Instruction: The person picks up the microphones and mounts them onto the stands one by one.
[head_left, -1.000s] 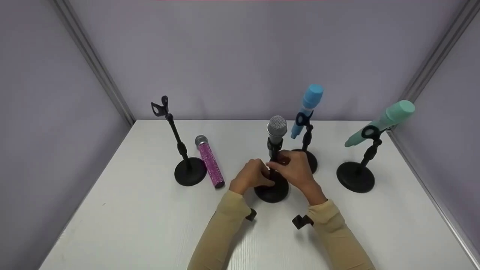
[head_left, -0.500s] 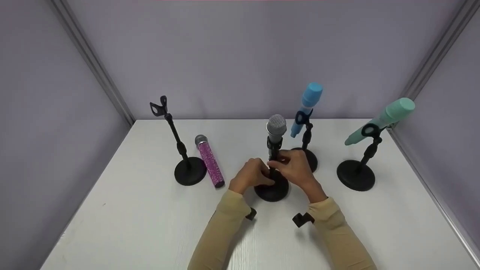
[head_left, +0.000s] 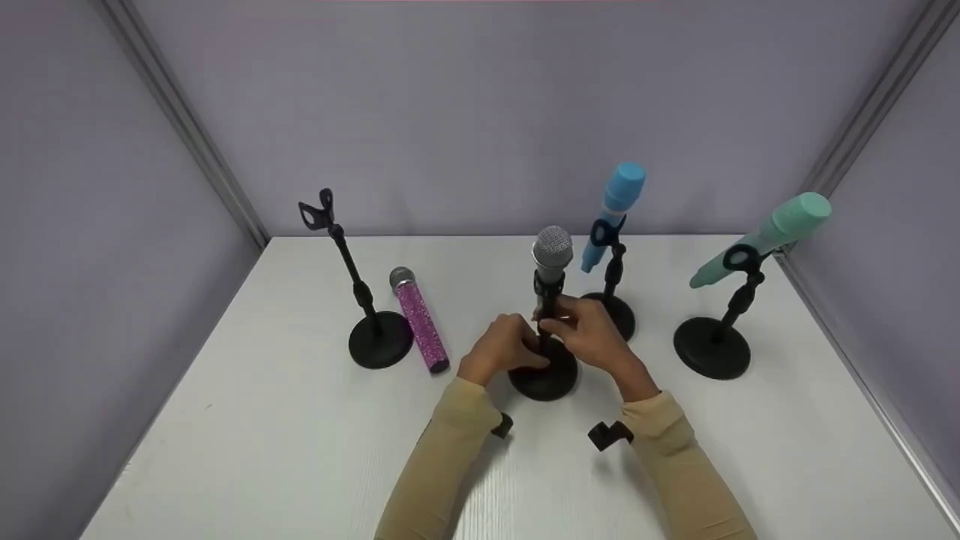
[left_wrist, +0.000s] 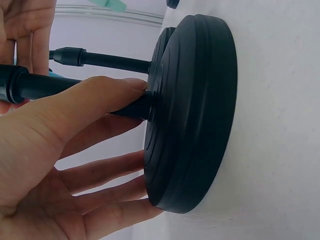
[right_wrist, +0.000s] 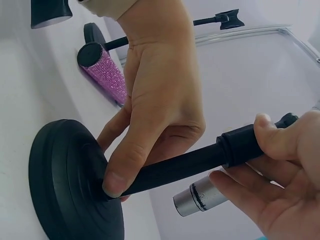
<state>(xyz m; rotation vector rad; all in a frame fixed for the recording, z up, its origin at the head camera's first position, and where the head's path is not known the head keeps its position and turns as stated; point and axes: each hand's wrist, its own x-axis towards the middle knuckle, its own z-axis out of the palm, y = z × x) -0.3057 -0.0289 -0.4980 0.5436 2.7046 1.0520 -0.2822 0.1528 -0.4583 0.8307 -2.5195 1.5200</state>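
"Microphone stand (head_left: pixel 544 384), black, upright on a white table (head_left: pixel 262 450): that is the landmark. A silver-headed microphone (head_left: pixel 553 251) sits in its clip (head_left: pixel 548 287), head up."

"Is anyone holding the stand?"

"Yes, a person in tan sleeves (head_left: pixel 442 450), at 2 heights. The left hand (head_left: pixel 504 349) grips the foot of the landmark's pole (right_wrist: pixel 185 165), thumb (left_wrist: pixel 95 95) across it and lower fingers (left_wrist: pixel 107 172) by the edge of the base (left_wrist: pixel 200 110). The right hand (head_left: pixel 592 334) pinches the collar (right_wrist: pixel 237 145) higher up. The hands are near each other but apart."

"What surrounds it?"

"Behind and to the right of the landmark, a blue microphone (head_left: pixel 621 196) tilts in a 2nd stand (head_left: pixel 615 266). Farther right, a mint-green microphone (head_left: pixel 784 223) leans in a 3rd stand (head_left: pixel 712 349). Well to the landmark's left rises a 4th stand (head_left: pixel 381 341), a forked clip (head_left: pixel 321 220) at its top. Between that and the landmark, a pink glittery microphone (head_left: pixel 422 322) lies on the table, just beside the 4th stand's base; I cannot tell whether they touch. A plain gray wall (head_left: pixel 480 112) rises behind all 4 stands."
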